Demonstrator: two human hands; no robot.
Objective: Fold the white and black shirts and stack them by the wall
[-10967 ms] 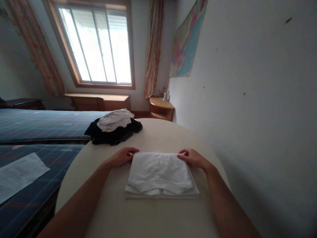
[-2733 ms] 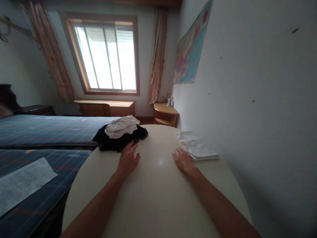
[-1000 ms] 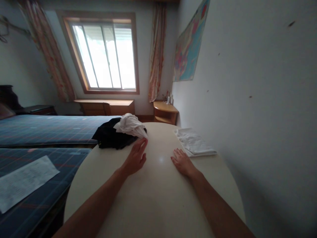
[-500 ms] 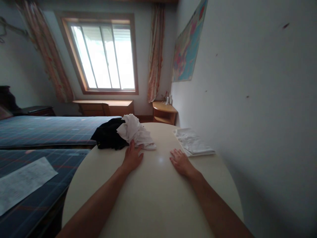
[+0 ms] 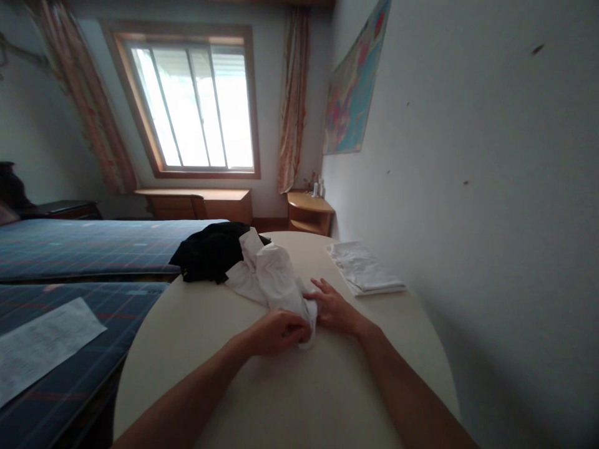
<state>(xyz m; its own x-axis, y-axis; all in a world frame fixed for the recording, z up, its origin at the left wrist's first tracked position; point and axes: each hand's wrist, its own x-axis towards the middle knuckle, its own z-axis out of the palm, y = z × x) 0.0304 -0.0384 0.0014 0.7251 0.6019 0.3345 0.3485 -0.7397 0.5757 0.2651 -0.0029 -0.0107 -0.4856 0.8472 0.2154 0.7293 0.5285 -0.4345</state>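
A crumpled white garment [image 5: 276,274] stretches across the table from a black garment [image 5: 210,249] toward me. Its near end is gripped in my left hand [image 5: 281,330], whose fingers are curled closed around the cloth. My right hand [image 5: 334,308] touches the same end from the right, its fingers stretched out and apart; its thumb is partly hidden. The far part of the white garment lies against the black one. To the right rests a folded white garment [image 5: 365,268], flat near the table's edge and apart from both hands.
The round cream table [image 5: 262,399] stands beside a white wall [image 5: 505,249] on the right. To the left are beds with blue plaid covers [image 5: 103,246] and a sheet of paper [image 5: 47,346]. A corner shelf [image 5: 309,202] and a desk [image 5: 224,202] are beyond.
My left hand has closed on the white garment and drawn it toward me and right, off the black garment. My right hand has shifted slightly and now touches the cloth.
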